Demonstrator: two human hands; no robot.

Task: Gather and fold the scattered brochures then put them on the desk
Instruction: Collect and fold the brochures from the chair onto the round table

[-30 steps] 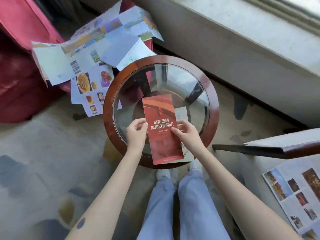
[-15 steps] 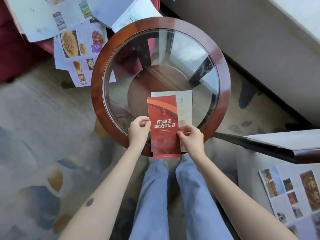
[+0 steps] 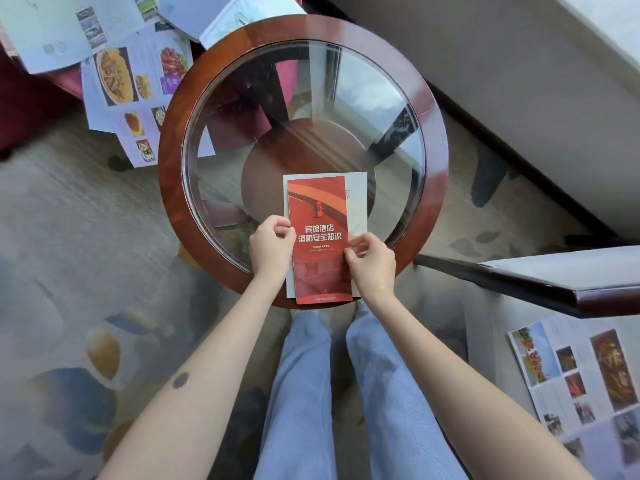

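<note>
A folded red brochure (image 3: 318, 216) with white Chinese lettering lies on a pale folded brochure (image 3: 358, 199), both on the near part of a round glass-topped table (image 3: 173, 188) with a wooden rim. My left hand (image 3: 270, 247) pinches the red brochure's left edge and my right hand (image 3: 372, 261) pinches its right edge. Unfolded brochures with food photos (image 3: 131, 95) hang off a red seat at the upper left. Another unfolded brochure (image 3: 581, 382) lies at the lower right.
A red armchair (image 3: 20, 109) stands at the far left under more open sheets (image 3: 52, 32). A dark-edged desk corner (image 3: 571, 275) juts in from the right. A grey wall ledge (image 3: 519, 81) runs behind the table. My legs in blue jeans (image 3: 346, 393) stand on patterned carpet.
The view has tilted down and closer to the table. The red brochure has been straightened and set squarely on the pale one, both hands still at its edges.
</note>
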